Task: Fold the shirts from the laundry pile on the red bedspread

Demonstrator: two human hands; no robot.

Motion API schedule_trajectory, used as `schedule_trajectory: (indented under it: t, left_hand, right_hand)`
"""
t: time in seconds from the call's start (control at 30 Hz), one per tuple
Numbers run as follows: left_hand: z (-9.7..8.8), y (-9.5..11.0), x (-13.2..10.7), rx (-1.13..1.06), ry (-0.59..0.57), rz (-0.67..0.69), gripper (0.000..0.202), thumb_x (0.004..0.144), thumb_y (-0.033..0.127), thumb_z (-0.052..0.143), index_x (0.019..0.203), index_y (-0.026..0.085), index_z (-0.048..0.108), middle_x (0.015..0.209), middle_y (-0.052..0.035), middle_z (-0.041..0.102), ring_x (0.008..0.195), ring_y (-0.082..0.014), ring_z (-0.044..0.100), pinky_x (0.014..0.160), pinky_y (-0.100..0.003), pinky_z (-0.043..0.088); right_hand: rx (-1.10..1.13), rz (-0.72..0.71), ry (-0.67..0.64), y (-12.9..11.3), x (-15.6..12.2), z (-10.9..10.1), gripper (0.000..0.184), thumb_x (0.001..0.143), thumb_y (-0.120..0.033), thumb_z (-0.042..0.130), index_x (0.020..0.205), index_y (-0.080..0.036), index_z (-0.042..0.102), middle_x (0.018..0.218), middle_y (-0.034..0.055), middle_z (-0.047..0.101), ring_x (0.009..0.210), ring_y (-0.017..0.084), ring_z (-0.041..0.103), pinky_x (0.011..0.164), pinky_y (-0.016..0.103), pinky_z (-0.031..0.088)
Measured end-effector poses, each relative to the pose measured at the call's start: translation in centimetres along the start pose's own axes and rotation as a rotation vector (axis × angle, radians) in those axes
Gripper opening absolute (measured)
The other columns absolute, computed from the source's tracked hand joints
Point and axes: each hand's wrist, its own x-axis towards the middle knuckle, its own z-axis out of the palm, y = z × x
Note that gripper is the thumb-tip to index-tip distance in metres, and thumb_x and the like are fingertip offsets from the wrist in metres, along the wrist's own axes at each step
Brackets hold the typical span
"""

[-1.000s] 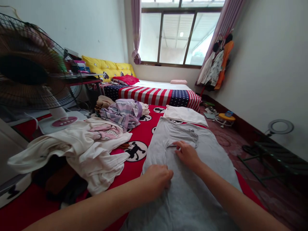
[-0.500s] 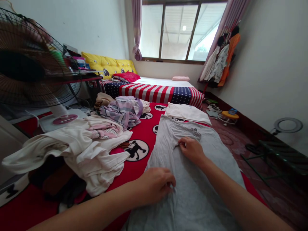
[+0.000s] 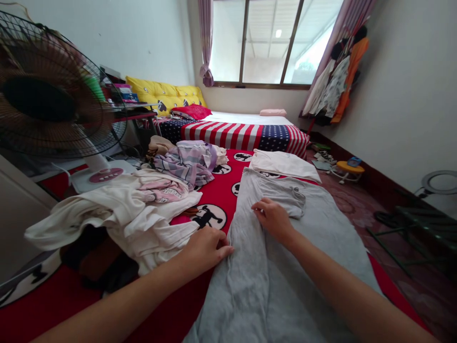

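A grey garment [image 3: 314, 238] lies spread lengthwise on a red bed cover [image 3: 214, 190] with black cartoon prints. My left hand [image 3: 206, 247] is at the garment's left edge, fingers pinched on the grey cloth. My right hand [image 3: 273, 218] rests on the garment further up, fingers curled against a fold just below the folded-in sleeve [image 3: 285, 197].
A heap of cream and pink clothes [image 3: 135, 214] lies left of the garment, with a purple striped pile [image 3: 189, 162] behind it. A folded white piece [image 3: 282, 164] sits beyond the garment. A standing fan [image 3: 53, 95] is at left, and a flag-patterned bed [image 3: 246, 133] stands under the window.
My left hand has moved left from the garment's middle to its left edge, drawing the cloth outward. My right hand slid slightly left along the fold.
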Motion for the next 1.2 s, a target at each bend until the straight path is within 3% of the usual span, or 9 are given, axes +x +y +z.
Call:
schedule_trajectory:
  t: [0.13,0.2,0.33,0.63,0.83,0.9,1.03,1.13,1.2]
  left_hand:
    - [-0.2,-0.2,-0.5,-0.047,-0.058,0.0,0.027,0.076,0.045,0.061,0.077,0.02,0.072,0.072,-0.0021,0.07,0.066,-0.0153,0.06,0.057,-0.023,0.034]
    - [-0.3,-0.6,-0.7,-0.069,-0.077,0.0,0.025,0.076,0.042,0.062,0.076,0.019,0.072,0.072,-0.0021,0.07,0.066,-0.0152,0.06,0.057,-0.023,0.034]
    - [-0.3,-1.1,-1.3,-0.092,-0.042,0.022,0.021,0.077,0.034,0.059,0.072,0.017,0.07,0.068,-0.0015,0.067,0.064,-0.0141,0.058,0.057,-0.022,0.034]
    - [-0.4,-2.1,-2.4,-0.156,-0.041,0.017,0.022,0.079,0.03,0.052,0.065,0.016,0.061,0.059,0.0011,0.059,0.056,-0.0113,0.052,0.052,-0.022,0.03]
    - [-1.7,-2.0,-2.4,0.109,-0.126,0.038,0.019,0.077,0.03,0.056,0.065,0.018,0.063,0.061,-0.0001,0.062,0.058,-0.0134,0.054,0.052,-0.024,0.028]
    - [-2.6,-0.7,-1.5,0.228,-0.122,0.076,0.019,0.077,0.034,0.059,0.067,0.019,0.065,0.065,-0.0013,0.064,0.062,-0.016,0.057,0.053,-0.025,0.029]
    - [-3.2,3.1,2.8,0.276,0.049,0.222,0.024,0.086,0.034,0.051,0.081,0.019,0.069,0.08,-0.0051,0.067,0.078,-0.0204,0.063,0.066,-0.028,0.041]
    - [-1.8,5.0,8.0,0.207,0.177,0.348,0.028,0.088,0.017,0.043,0.1,0.018,0.067,0.099,-0.0075,0.067,0.093,-0.0192,0.063,0.081,-0.028,0.045]
    - [-0.3,5.3,11.5,0.18,0.202,0.372,0.038,0.084,0.008,0.043,0.114,0.019,0.062,0.115,-0.0076,0.063,0.102,-0.0177,0.061,0.087,-0.026,0.046]
  right_hand:
    - [0.005,-0.096,-0.094,-2.8,1.3,0.8,0.03,0.088,-0.023,0.05,0.113,-0.029,0.064,0.099,0.0025,0.065,0.082,0.016,0.062,0.068,0.025,0.038]
    - [0.006,-0.113,-0.137,-3.4,1.9,1.1,0.026,0.087,-0.022,0.05,0.106,-0.028,0.067,0.096,0.0024,0.065,0.081,0.016,0.062,0.067,0.025,0.038]
    - [0.112,-0.084,-0.064,-3.0,2.3,1.6,0.019,0.086,-0.019,0.048,0.084,-0.021,0.067,0.089,0.0032,0.065,0.08,0.015,0.061,0.07,0.023,0.039]
    - [0.308,-0.054,0.141,-1.9,1.8,2.6,0.015,0.084,-0.016,0.051,0.082,-0.02,0.065,0.079,0.0019,0.062,0.072,0.014,0.057,0.069,0.023,0.04]
    - [0.312,-0.041,0.02,-2.5,1.9,3.8,0.014,0.08,-0.011,0.053,0.081,-0.019,0.065,0.086,0.0038,0.063,0.077,0.015,0.058,0.071,0.025,0.041]
    - [0.34,-0.05,-0.019,-2.7,2.0,3.8,0.018,0.075,-0.008,0.056,0.087,-0.019,0.065,0.088,0.0036,0.063,0.077,0.014,0.058,0.07,0.025,0.042]
    - [0.467,-0.01,0.062,-1.1,2.1,2.5,0.022,0.074,-0.011,0.055,0.093,-0.019,0.064,0.085,0.0018,0.065,0.072,0.014,0.058,0.07,0.026,0.044]
    - [0.368,0.096,0.235,2.1,2.3,0.9,0.016,0.076,-0.014,0.053,0.086,-0.019,0.065,0.086,0.0037,0.065,0.075,0.016,0.059,0.074,0.029,0.046]
    - [0.22,0.218,0.337,4.9,2.6,-0.3,0.018,0.075,-0.014,0.053,0.086,-0.019,0.066,0.095,0.0055,0.064,0.089,0.018,0.059,0.084,0.03,0.044]
